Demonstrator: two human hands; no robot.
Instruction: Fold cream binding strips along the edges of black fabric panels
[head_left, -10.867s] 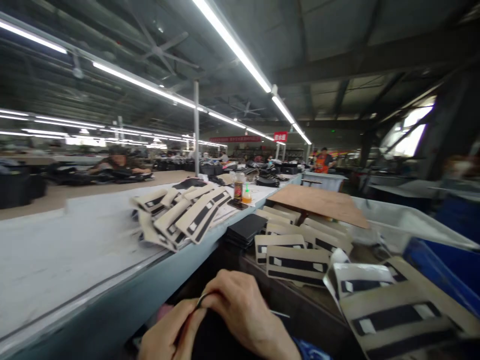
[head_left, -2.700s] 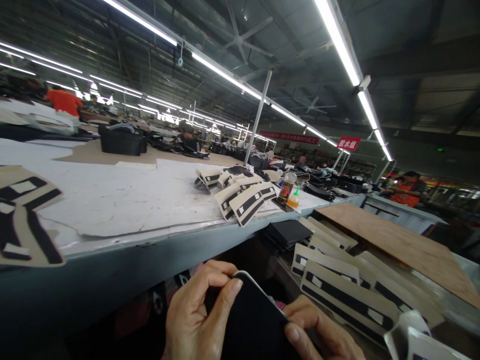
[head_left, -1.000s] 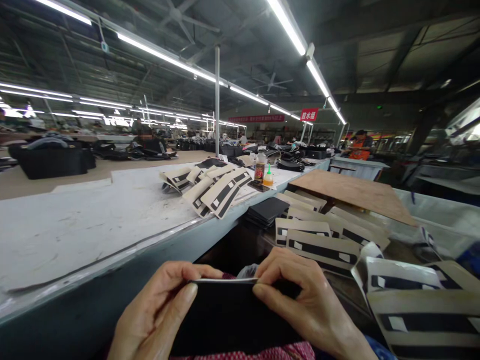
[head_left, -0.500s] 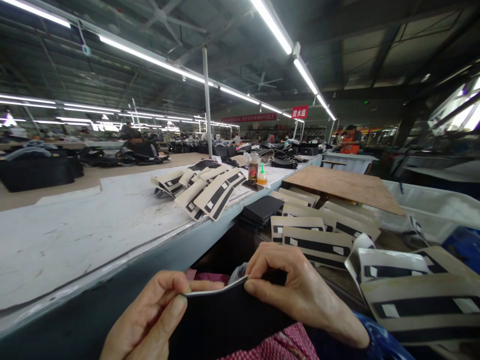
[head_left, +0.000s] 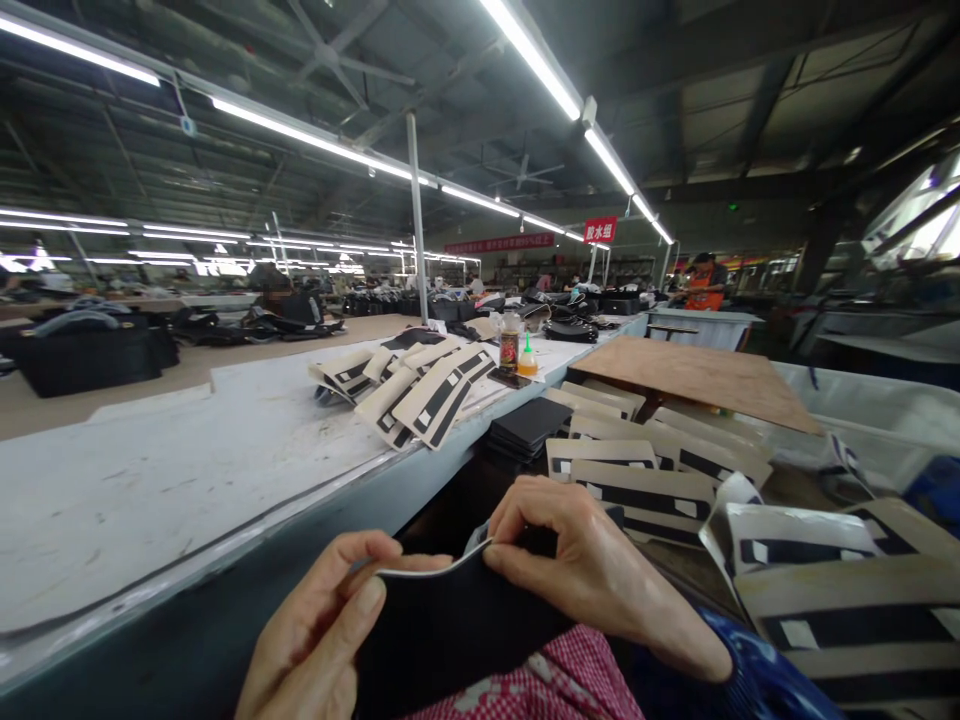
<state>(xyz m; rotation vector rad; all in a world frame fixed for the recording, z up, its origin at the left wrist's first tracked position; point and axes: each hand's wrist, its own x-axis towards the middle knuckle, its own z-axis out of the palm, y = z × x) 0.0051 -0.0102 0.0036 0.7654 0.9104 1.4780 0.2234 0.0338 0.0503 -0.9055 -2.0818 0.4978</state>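
Observation:
A black sheet [head_left: 435,630] with a thin white top edge hangs over the lap, held up between both hands. On its left end, my left hand [head_left: 326,625] is closed, thumb in front and fingers behind the edge. My right hand [head_left: 559,560] pinches the same edge further right between thumb and fingertips. The edge sags slightly between the hands. Beyond my right hand lie several beige panels [head_left: 645,480] with black strips and small white patches. Close by is a stack of black sheets [head_left: 529,425].
On the long white table [head_left: 150,490] at the left lie more beige panels [head_left: 439,400], a dark-labelled bottle [head_left: 508,350] and a green-tipped bottle [head_left: 528,360]. A brown board [head_left: 697,375] lies at the right. A person in orange [head_left: 705,285] is in the distance.
Both hands still hold the sheet. My left hand appears slightly further right and higher, and the edge sags a little more. The surroundings have shifted slightly in view.

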